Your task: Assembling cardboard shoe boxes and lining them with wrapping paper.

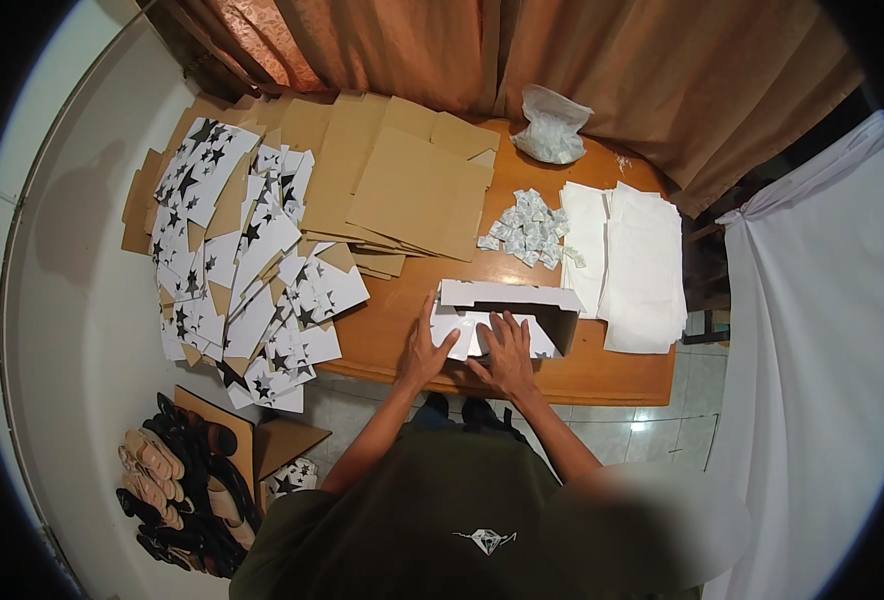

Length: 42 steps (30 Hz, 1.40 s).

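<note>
A partly folded white cardboard box (pixel 510 294) with black star prints lies near the front edge of the wooden table. My left hand (pixel 425 350) grips its left end, fingers along the outside and thumb toward the inner face. My right hand (pixel 505 358) lies over the front side of the box, fingers stretched out and pressing on a white panel. The right part of the box stands open and shows a brown inside. Behind it lies a heap of small white sachets (pixel 532 230). My right palm hides some of the front panel.
Flat star-printed box blanks (pixel 262 245) and brown cardboard sheets (pixel 417 195) fill the table's left. Folded white sheets (pixel 644 265) lie at right, and a clear plastic bag (pixel 552 130) sits behind the sachets. Shoes (pixel 167 470) are piled at lower left.
</note>
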### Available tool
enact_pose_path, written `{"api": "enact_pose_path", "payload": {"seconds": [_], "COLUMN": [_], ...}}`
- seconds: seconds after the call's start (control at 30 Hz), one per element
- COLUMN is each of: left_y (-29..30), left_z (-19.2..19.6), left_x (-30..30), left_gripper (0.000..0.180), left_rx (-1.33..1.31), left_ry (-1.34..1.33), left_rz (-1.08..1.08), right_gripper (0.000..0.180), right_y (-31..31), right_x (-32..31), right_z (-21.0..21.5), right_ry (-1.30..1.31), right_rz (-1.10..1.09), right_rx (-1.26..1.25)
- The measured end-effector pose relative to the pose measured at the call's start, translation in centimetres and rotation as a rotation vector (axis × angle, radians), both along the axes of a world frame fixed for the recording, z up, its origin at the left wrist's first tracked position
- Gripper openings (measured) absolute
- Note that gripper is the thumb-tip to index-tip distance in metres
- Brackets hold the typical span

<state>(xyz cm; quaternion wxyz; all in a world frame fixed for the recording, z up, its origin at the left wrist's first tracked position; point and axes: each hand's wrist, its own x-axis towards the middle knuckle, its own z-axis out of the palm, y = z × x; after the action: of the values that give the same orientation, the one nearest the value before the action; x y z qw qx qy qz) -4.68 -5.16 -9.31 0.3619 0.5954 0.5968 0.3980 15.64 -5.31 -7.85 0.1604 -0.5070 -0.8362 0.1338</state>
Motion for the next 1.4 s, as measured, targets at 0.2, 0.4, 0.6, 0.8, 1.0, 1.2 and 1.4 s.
{"api": "enact_pose_path", "payload": {"seconds": [0.2, 0.4, 0.6, 0.8, 1.0, 1.2, 1.4], "left_y": [1.0, 1.1, 1.0, 1.8, 1.7, 1.3, 1.0], "left_z": [0.0, -0.6, 0.8, 1.6, 0.7, 0.5, 0.5], "left_x": [-0.9, -1.6, 0.0, -0.1, 1.5, 1.8, 1.7], "left_gripper": [0.067, 0.068, 0.065, 0.058, 0.054, 0.049, 0.048], "left_rx": [-0.033, -0.017, 0.032, -0.038, -0.036, -0.026, -0.033], "left_ry": [0.006, 0.04, -0.001, 0.108, 0.092, 0.218, 0.169], "left_rz": [-0.04, -0.073, -0.018, -0.064, 0.029, 0.035, 0.065], "right_gripper": [0.063, 0.057, 0.051, 0.044, 0.045, 0.048, 0.056], "right_y": [-0.5, 1.1, 1.2, 0.9, 0.0, -0.4, -0.8], "right_x": [0.5, 3.7, 6.7, 6.3, 6.9, 7.5, 9.0], "right_z": [4.1, 8.8, 2.8, 2.6, 0.1, -1.1, 0.7], "right_ry": [0.15, 0.288, 0.43, 0.236, 0.071, 0.18, 0.215], "right_rz": [-0.073, -0.642, -0.577, -0.503, -0.301, -0.26, -0.143], "right_rx": [0.094, 0.513, 0.141, 0.118, 0.074, 0.075, 0.011]}}
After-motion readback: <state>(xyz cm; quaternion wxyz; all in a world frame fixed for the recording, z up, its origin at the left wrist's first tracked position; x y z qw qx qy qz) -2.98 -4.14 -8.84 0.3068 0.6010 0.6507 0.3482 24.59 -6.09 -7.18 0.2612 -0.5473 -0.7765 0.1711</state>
